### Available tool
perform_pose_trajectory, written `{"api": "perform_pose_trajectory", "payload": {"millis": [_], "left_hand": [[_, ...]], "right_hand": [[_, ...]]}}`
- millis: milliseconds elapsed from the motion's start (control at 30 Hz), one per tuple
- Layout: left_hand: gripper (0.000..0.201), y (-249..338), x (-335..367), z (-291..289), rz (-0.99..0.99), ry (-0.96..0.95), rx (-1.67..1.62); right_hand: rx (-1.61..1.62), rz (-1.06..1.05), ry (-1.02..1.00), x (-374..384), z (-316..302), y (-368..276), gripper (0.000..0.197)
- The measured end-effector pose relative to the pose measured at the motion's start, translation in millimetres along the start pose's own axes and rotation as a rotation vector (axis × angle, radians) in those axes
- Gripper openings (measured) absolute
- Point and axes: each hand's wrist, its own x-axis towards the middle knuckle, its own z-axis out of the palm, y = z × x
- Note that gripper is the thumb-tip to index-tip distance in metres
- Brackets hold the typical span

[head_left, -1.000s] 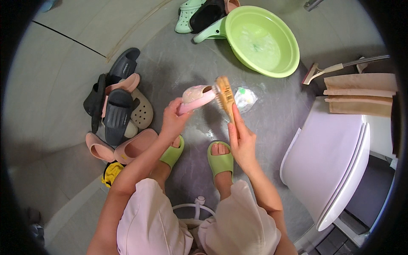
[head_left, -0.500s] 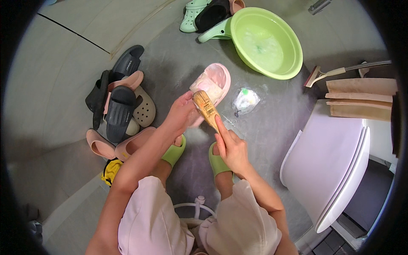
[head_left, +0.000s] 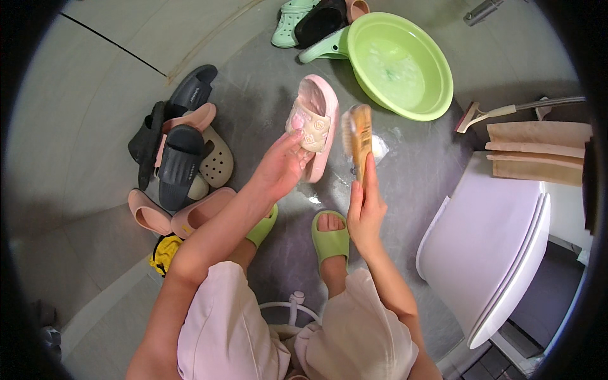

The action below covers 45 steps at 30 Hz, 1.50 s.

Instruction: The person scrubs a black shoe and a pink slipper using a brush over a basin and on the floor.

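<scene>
I had the slide (head_left: 324,136) in the air below and left of the basin (head_left: 435,79), my left grip (head_left: 283,163) closed on its near left side, a fingertip against the strap. My right grip (head_left: 367,212) was wrapped round the handle of the brush (head_left: 361,136), which stood nearly upright below the basin, bristles turned toward the slide but apart from it. I judged this to be the scrubbing step, with the bristles off the work at that instant. Another stroke would have called for closing that gap and laying the bristles flat on the strap while the left grip braced the sole.

The slide looked like moulded foam: thick pink sole, rounded edges, paler strap with raised shapes that the bristles would likely have to work around. The brush was glossy wood with short, pale bristles. The basin was smooth green plastic holding cloudy water. Well left of it and lower, shoes (head_left: 180,161) lay heaped on the grey floor (head_left: 253,85), which shone wet in places.
</scene>
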Motion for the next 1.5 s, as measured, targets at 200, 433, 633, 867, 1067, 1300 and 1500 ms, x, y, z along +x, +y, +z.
{"api": "perform_pose_trajectory", "payload": {"millis": [200,433,633,867,1067,1300,1500], "left_hand": [[0.025,-9.1,-1.6,-11.3,-0.010,0.098,-0.056],[0.022,-19.8,-13.5,-10.6,-0.067,0.094,-0.022],[0.022,-16.8,-15.0,-9.4,-0.015,0.178,-0.032],[0.025,-19.3,-15.9,-13.5,-0.001,0.146,-0.021],[0.030,-23.5,-10.9,-5.2,-0.007,0.095,-0.058],[0.036,-19.3,-14.1,2.7,0.000,0.161,-0.011],[0.031,-12.3,-15.9,-3.7,0.013,0.192,-0.036]], "right_hand": [[-0.050,0.056,-0.264,-31.0,20.1,-4.5,0.064],[-0.087,0.082,-0.155,-9.1,18.3,3.3,0.064],[-0.086,-0.019,-0.268,-13.0,14.9,0.5,0.064],[-0.118,0.007,-0.393,-25.2,13.7,-14.2,0.064],[-0.074,0.048,-0.181,-12.3,10.0,-3.2,0.062],[-0.056,0.069,-0.182,-8.2,4.7,1.3,0.061],[-0.026,0.047,-0.249,-15.9,3.3,-9.5,0.059]]}}
